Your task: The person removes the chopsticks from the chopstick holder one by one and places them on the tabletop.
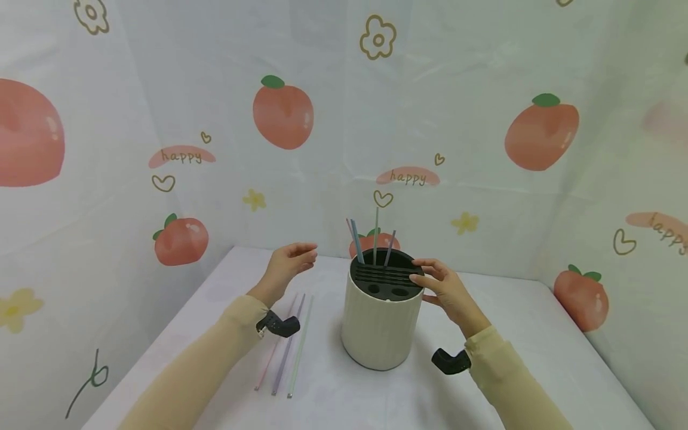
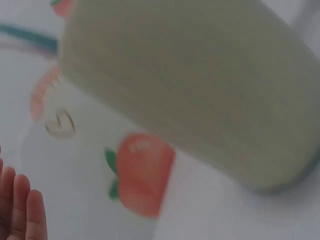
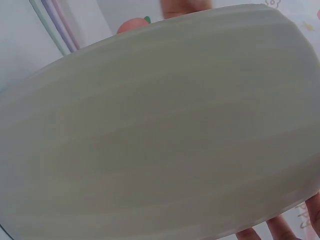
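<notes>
A cream, ribbed utensil holder (image 1: 380, 328) stands upright on the table, with a black slotted top (image 1: 384, 292). Several thin coloured sticks rise from its back part, among them a blue stick (image 1: 357, 243) and a green stick (image 1: 375, 239). My right hand (image 1: 446, 292) touches the holder's right rim, its fingers extended over the edge and against the side. Left of the holder, my left hand (image 1: 290, 266) hovers with nothing in it, fingers loosely straight. The holder's pale wall (image 2: 185, 85) fills much of the left wrist view, and its wall (image 3: 160, 130) most of the right wrist view.
Between my left forearm and the holder lie a pink stick (image 1: 267, 364), a purple stick (image 1: 282, 364) and a green stick (image 1: 296, 364) on the white table (image 1: 484, 382). A peach-printed curtain (image 1: 333, 179) hangs behind and at both sides.
</notes>
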Action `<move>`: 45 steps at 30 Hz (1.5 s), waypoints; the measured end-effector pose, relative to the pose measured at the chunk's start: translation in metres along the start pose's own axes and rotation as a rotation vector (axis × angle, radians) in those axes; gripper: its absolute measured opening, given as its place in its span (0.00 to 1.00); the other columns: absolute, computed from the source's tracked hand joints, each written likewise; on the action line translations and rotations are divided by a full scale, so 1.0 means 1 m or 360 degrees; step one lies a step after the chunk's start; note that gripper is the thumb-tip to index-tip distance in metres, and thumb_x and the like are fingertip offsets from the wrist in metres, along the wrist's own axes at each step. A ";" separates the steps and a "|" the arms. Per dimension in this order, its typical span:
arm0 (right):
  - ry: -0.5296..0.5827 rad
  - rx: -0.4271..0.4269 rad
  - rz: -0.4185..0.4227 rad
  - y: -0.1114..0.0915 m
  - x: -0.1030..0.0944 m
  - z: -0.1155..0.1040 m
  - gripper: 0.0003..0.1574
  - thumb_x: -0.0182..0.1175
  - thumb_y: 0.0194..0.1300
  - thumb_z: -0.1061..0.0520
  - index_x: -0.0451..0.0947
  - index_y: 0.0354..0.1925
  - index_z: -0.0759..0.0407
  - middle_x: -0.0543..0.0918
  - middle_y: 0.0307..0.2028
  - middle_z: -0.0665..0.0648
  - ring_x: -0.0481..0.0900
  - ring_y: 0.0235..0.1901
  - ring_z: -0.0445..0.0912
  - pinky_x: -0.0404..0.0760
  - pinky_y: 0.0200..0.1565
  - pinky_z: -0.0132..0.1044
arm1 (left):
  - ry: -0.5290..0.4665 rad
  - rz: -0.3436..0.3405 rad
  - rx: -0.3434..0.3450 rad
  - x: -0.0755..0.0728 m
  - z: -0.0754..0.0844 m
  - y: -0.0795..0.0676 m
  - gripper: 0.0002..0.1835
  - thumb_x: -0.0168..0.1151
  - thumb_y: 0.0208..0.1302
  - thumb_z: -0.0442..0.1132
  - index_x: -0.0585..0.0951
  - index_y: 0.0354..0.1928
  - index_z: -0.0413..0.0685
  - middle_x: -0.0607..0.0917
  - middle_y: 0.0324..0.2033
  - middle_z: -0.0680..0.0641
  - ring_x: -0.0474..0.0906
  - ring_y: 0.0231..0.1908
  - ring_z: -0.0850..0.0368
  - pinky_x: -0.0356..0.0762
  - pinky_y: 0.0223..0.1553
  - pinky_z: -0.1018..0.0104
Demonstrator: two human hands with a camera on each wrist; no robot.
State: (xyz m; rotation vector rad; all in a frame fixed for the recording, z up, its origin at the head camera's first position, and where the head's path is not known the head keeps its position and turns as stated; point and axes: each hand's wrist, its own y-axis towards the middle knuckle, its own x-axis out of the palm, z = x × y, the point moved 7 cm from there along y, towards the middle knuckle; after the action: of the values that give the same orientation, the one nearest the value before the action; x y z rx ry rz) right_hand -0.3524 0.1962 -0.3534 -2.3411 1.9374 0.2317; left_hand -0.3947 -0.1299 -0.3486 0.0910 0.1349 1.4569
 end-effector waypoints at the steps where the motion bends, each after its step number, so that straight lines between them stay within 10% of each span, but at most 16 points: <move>1: 0.0007 0.0000 0.0000 0.000 0.000 0.000 0.33 0.60 0.68 0.52 0.62 0.65 0.61 0.64 0.65 0.65 0.72 0.56 0.48 0.72 0.61 0.58 | -0.0041 -0.0029 0.0020 0.007 0.009 0.000 0.22 0.62 0.66 0.37 0.74 0.58 0.31 0.81 0.46 0.48 0.81 0.40 0.64 0.81 0.50 0.67; 14: 0.0027 -0.0008 0.0014 0.000 0.003 0.006 0.31 0.61 0.68 0.53 0.64 0.63 0.61 0.69 0.60 0.63 0.77 0.50 0.42 0.74 0.59 0.58 | -0.0268 -0.0265 0.0089 0.063 0.050 0.012 0.18 0.59 0.66 0.29 0.74 0.57 0.31 0.81 0.44 0.49 0.82 0.46 0.59 0.78 0.55 0.65; 45: 0.0029 0.0013 0.0013 0.001 -0.001 0.001 0.30 0.60 0.68 0.53 0.64 0.63 0.60 0.68 0.60 0.62 0.75 0.52 0.44 0.73 0.60 0.58 | -0.0323 -0.0257 0.0205 0.078 0.062 0.023 0.06 0.58 0.65 0.26 0.80 0.38 0.44 0.84 0.33 0.54 0.84 0.37 0.63 0.82 0.50 0.64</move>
State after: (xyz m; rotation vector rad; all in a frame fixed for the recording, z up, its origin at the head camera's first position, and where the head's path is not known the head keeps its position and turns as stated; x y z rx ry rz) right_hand -0.3537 0.1968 -0.3545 -2.3385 1.9530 0.2030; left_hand -0.4000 -0.0482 -0.2866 0.3252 0.0684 1.2691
